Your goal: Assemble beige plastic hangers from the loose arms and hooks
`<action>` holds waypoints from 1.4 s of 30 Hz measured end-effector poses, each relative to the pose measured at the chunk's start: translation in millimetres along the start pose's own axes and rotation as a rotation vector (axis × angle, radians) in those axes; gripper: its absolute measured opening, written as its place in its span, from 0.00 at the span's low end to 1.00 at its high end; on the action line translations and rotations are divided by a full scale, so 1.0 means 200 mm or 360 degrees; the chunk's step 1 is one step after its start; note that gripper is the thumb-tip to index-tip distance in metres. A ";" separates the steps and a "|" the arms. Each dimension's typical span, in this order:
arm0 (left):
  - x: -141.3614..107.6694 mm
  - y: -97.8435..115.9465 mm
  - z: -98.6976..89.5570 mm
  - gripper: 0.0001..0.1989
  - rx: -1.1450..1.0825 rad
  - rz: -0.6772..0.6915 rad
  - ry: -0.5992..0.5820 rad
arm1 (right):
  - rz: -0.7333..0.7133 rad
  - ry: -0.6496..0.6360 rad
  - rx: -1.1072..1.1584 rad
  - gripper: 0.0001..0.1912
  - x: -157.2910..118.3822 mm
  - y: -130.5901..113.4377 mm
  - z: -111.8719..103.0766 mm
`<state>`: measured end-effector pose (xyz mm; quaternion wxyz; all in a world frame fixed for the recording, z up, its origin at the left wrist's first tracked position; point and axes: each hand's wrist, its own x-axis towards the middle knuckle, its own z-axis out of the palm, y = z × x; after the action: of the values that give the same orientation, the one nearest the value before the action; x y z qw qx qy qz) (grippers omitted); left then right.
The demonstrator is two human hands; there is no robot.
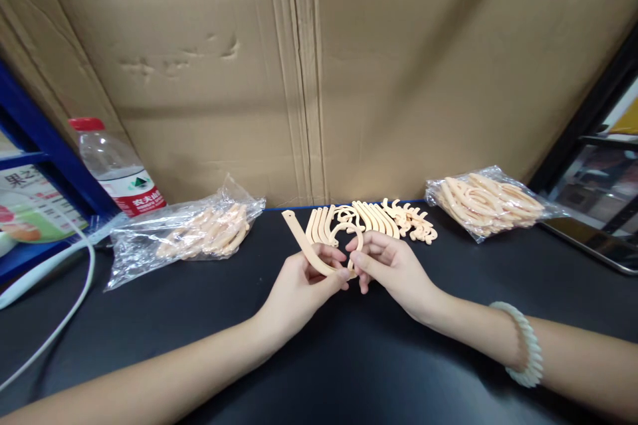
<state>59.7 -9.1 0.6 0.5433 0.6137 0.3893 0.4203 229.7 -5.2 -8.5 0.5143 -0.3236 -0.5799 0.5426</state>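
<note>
My left hand [299, 289] pinches the lower end of a long, curved beige plastic strip [303, 239], which has a small hole near its raised tip. The fingers of my right hand [401, 272] are closed on a thinner, rounded beige plastic piece [359, 239]. The two pieces meet between my fingertips above the table; whether they are joined there is hidden by the fingers. Just behind my hands lie several curved beige strips [376, 218] in rows. A small pile of hook-like beige pieces [419, 222] sits to their right.
A clear bag of beige parts [199, 236] lies left, another bag [488, 202] right. A red-capped bottle [117, 166] and a white cable [90, 279] are at the left. Cardboard [214, 80] walls off the back of the black table [359, 372]. A dark-framed rack stands at right.
</note>
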 end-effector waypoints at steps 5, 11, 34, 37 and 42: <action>0.00 0.01 0.00 0.10 0.0033 0.0017 -0.0082 | -0.0017 -0.0039 0.0049 0.15 -0.01 0.00 0.00; 0.00 0.01 -0.01 0.10 -0.0085 -0.0037 0.0138 | -0.0198 0.0060 -0.0225 0.11 0.02 -0.02 -0.06; 0.00 0.02 0.00 0.13 -0.0252 -0.0053 0.0217 | -0.0944 0.0404 -0.1541 0.10 0.16 0.02 -0.28; 0.00 0.02 -0.01 0.15 -0.0243 -0.0045 0.0253 | -0.0790 0.0584 -0.1233 0.10 0.12 0.00 -0.23; 0.00 0.01 -0.01 0.16 -0.0216 -0.0020 0.0278 | -0.0429 0.0512 -0.0578 0.15 0.03 -0.03 -0.11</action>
<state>57.5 -9.4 2.2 0.5502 0.5342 0.4095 0.4942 250.4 5.2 -4.0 0.6009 -0.4123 -0.6165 0.2982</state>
